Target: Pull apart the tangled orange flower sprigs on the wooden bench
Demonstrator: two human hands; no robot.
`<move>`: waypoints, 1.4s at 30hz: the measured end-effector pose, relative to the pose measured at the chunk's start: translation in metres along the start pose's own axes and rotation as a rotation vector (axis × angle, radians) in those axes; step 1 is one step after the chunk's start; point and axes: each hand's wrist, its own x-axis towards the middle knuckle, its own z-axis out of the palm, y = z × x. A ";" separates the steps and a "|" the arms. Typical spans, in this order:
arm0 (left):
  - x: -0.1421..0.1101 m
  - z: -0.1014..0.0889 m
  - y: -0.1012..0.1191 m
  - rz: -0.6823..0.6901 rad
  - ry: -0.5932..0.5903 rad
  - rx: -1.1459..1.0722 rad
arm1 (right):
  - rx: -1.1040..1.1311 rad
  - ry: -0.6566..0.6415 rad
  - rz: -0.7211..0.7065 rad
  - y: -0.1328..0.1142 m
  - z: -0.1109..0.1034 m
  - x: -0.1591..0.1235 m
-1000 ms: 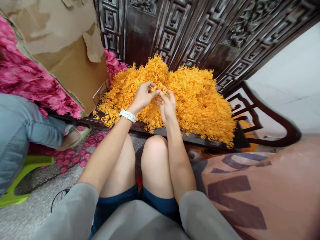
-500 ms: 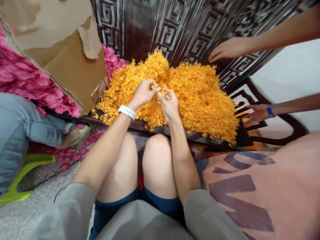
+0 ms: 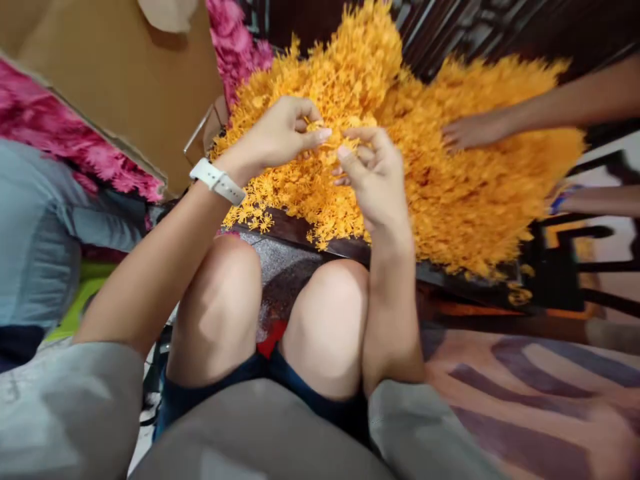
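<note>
A thick heap of yellow-orange artificial flower pieces [image 3: 310,80] covers the low dark wooden seat in front of my knees. Just over its near side, my left hand [image 3: 285,133], with a white watch band on the wrist, pinches a small yellow-orange flower piece between thumb and fingers. A short gap away, my right hand [image 3: 380,173] has its thumb and fingertips closed around another flower piece of the same colour. Those pieces blend into the pile behind them, so their exact outlines are hard to make out.
At the right, another person's hand [image 3: 473,130] rests on the pile, their other wrist wearing a blue band. An open cardboard box [image 3: 125,87] stands left, with pink artificial flowers [image 3: 100,147] beside it. Another person's jean-clad leg [image 3: 30,233] is at the left edge.
The view has come closer to the heap. My hands have moved slightly apart from each other. The other person's upper hand has come down onto the pile.
</note>
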 end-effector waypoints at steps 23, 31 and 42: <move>-0.011 0.085 -0.007 -0.277 0.028 -0.520 | -0.114 0.394 -0.123 0.052 -0.002 0.000; 0.001 0.093 -0.021 -0.161 0.063 -0.724 | -0.353 0.316 -0.203 0.051 -0.006 -0.001; 0.007 0.089 -0.021 -0.187 0.117 -0.799 | -0.222 0.300 -0.179 0.047 -0.003 -0.004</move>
